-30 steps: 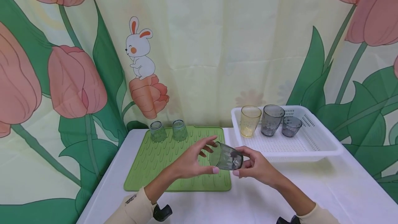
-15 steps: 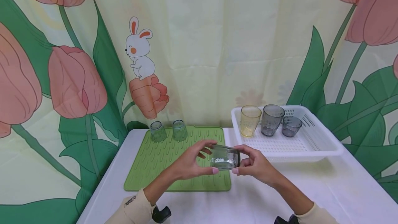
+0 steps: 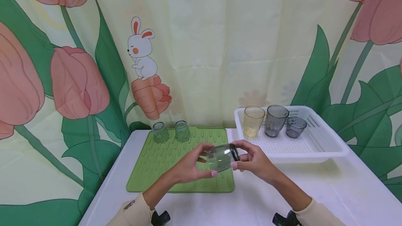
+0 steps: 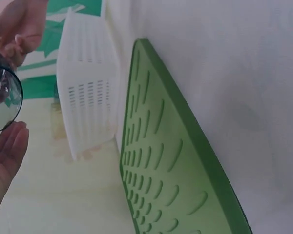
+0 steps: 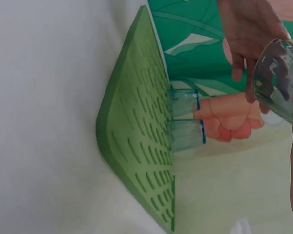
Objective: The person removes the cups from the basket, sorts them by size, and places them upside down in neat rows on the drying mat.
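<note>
A clear grey drinking glass [image 3: 222, 158] lies sideways in the air between both hands, over the right part of the green drying mat [image 3: 157, 170]. Its mouth points left and a little down; the thick dark base is at the right. My right hand [image 3: 255, 158] pinches the base end, thumb in front and fingers on top. At the mouth end, my left hand [image 3: 191, 165] holds the glass with fingers above and thumb below. In the left wrist view, fingertips [image 4: 17, 134] sit right at the round rim.
Two small bluish glasses [image 3: 161, 133] stand upside down at the mat's back left corner. A white perforated basket [image 3: 326, 145] at the back right holds a yellow glass [image 3: 253, 121], a tall grey glass [image 3: 275, 121] and a short grey glass [image 3: 295, 127]. A printed curtain [image 3: 201, 44] hangs behind the table.
The glass has tipped from base-down through level to base slightly raised, mouth lower left. Both hands have shifted slightly left, and the left hand's upper fingers have come down onto the glass.
</note>
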A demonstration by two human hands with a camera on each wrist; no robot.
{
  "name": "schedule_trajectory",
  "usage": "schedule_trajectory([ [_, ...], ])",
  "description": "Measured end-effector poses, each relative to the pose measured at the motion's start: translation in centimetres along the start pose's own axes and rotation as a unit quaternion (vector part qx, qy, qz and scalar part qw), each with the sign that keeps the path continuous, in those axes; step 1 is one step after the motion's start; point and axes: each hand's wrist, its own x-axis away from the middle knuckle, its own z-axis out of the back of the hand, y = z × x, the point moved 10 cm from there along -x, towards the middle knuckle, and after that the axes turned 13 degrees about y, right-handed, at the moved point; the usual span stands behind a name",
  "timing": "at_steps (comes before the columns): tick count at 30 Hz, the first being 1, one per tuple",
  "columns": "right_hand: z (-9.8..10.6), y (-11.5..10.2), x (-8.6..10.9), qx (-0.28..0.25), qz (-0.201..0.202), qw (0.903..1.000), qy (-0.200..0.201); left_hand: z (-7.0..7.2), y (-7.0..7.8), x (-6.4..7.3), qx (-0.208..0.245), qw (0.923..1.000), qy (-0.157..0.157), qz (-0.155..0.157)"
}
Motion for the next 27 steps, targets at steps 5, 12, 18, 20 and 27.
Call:
schedule_trajectory([
  [5, -0.9, -0.3, -0.7, 0.0, 0.002, 1.0, -0.007, 0.3, -0.8, 0.5, -0.005, 0.9999, 0.0, 0.015],
  [12, -1.6, -0.8, -2.0, 0.034, 0.009, 0.9994, 0.005, 2.0, -2.8, 1.5, -0.014, 0.9984, 0.041, 0.036],
  [18, -1.7, -1.4, -3.5, 0.074, 0.002, 0.9969, 0.029, 4.3, -5.8, 3.3, -0.045, 0.9946, 0.071, 0.062],
  [20, -1.6, -1.6, -4.0, 0.092, -0.001, 0.995, 0.04, 5.1, -6.9, 4.0, -0.056, 0.9929, 0.077, 0.072],
  [27, -1.3, -2.1, -6.3, 0.148, 0.004, 0.9864, 0.071, 8.2, -10.7, 6.8, -0.088, 0.9846, 0.104, 0.11],
])
